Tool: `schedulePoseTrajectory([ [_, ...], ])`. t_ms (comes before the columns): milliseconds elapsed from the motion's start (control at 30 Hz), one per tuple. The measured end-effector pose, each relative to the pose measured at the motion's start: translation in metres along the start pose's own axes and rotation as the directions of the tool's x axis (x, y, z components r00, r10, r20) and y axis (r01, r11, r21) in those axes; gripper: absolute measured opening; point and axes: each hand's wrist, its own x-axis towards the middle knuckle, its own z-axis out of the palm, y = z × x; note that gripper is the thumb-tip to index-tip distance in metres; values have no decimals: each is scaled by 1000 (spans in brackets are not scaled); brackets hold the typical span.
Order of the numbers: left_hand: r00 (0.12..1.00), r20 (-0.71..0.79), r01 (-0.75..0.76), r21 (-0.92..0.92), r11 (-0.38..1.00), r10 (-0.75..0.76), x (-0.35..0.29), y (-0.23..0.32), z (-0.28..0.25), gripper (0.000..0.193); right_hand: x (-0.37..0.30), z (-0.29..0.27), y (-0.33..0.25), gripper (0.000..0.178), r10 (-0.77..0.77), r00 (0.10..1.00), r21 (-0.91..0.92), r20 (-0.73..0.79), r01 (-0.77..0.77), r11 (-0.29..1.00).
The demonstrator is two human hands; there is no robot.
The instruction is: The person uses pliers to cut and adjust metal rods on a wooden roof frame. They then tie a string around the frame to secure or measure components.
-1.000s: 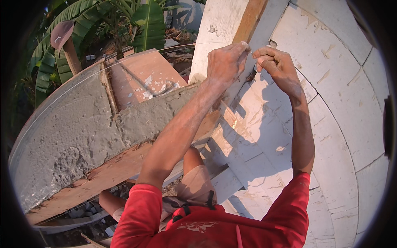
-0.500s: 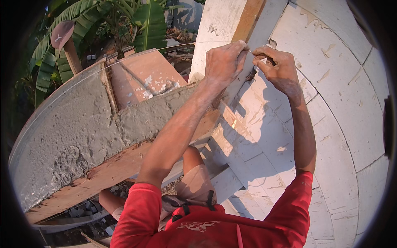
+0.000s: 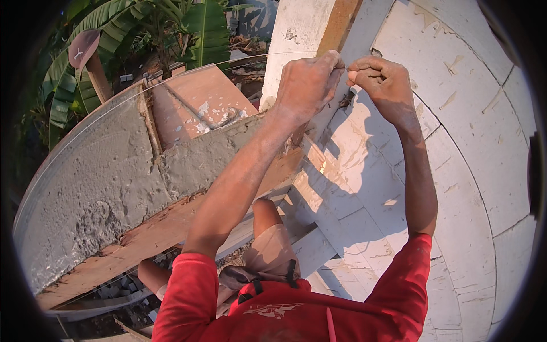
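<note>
In front of the white column [image 3: 295, 37], both my arms are raised with the hands close together but apart. My left hand [image 3: 307, 85] is closed in a pinch. A thin pale string [image 3: 285, 53] reaches it from the left, over the wet mortar. My right hand [image 3: 383, 85] is also pinched closed, with fingertips turned toward the left hand. What lies between its fingers is too small or hidden to name. Behind the hands, a strip of brown wood [image 3: 340, 25] runs along the column's edge.
Wet grey mortar [image 3: 108, 171] fills a formwork with a wooden side board [image 3: 142, 228] at the left. A pinkish panel [image 3: 196, 105] lies behind it. A cap [image 3: 84, 47] hangs on a post. A white block wall [image 3: 456, 159] rises on the right.
My right hand's fingers have closed up, and its thumb has shifted toward the left hand. The left hand has moved slightly left and stays pinched.
</note>
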Motion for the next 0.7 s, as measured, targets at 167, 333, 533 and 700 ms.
schedulePoseTrajectory([
  [167, 987, -38, -161, -59, 985, 159, 9, -15, 0, 15, 0, -8, 0, 20, 40, 999, 100, 30, -43, 994],
  [333, 982, 3, -188, -113, 976, 189, 14, -22, -3, 16, -1, -12, -6, 24, 50, 998, 73, 46, -54, 996],
  [533, 991, -28, -130, -165, 978, 128, 8, -17, -3, 18, -6, -10, -11, 20, -180, 983, -235, -27, 168, 957],
  [700, 990, -69, -132, -168, 977, 122, 5, -17, -3, 19, 0, -8, 2, 31, -668, 736, -537, 111, 610, 583],
])
